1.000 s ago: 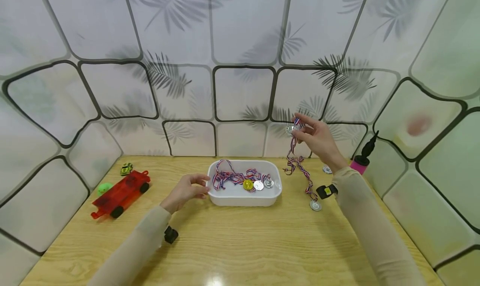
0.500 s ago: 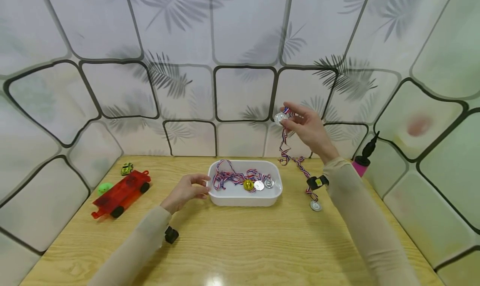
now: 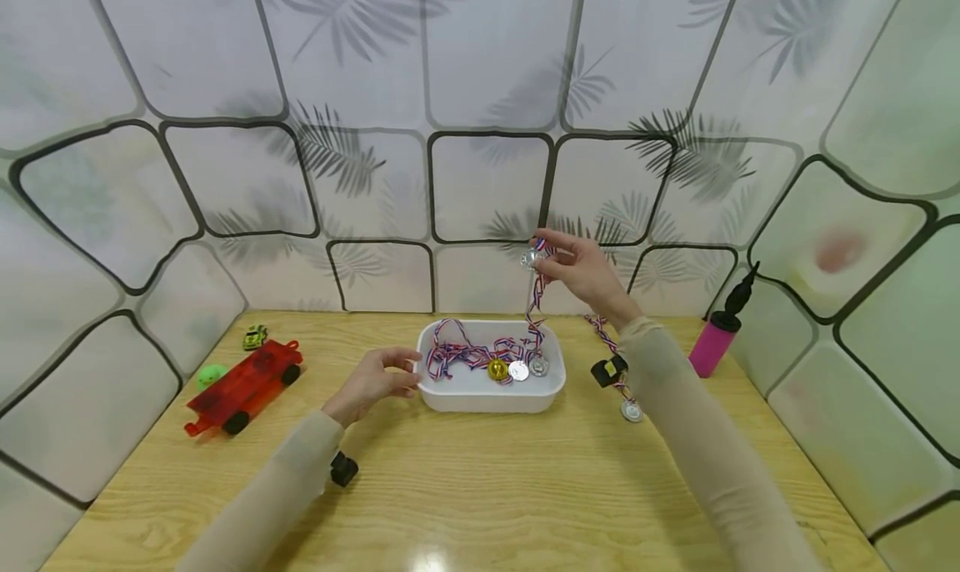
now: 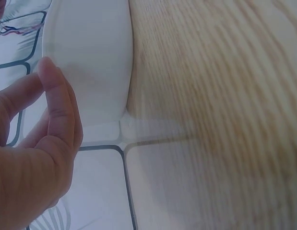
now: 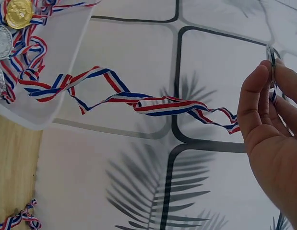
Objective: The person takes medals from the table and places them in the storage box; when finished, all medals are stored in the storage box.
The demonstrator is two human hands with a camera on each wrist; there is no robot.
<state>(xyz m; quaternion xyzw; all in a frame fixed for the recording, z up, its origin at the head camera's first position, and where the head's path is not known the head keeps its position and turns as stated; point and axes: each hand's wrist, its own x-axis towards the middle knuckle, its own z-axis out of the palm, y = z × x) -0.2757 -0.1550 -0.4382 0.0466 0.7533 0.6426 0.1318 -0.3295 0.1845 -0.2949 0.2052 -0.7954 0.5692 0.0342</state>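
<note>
Silver, round metal medal (image 3: 532, 258): pinched in right hand (image 3: 588, 278), shifted leftward to one o'clock from white, oblong plastic tub (image 3: 487, 403); its red-white-blue striped ribbon (image 5: 167, 109) now overhangs the tub; left hand (image 3: 371, 384): fingers relaxed, at tub's nine o'clock end

Soft light leaves a small glare on the near tabletop (image 3: 480, 489); both wrist views look dimmer.

Medals (image 3: 517, 371) lie in the tray (image 3: 487, 402) on the table (image 3: 465, 489).
</note>
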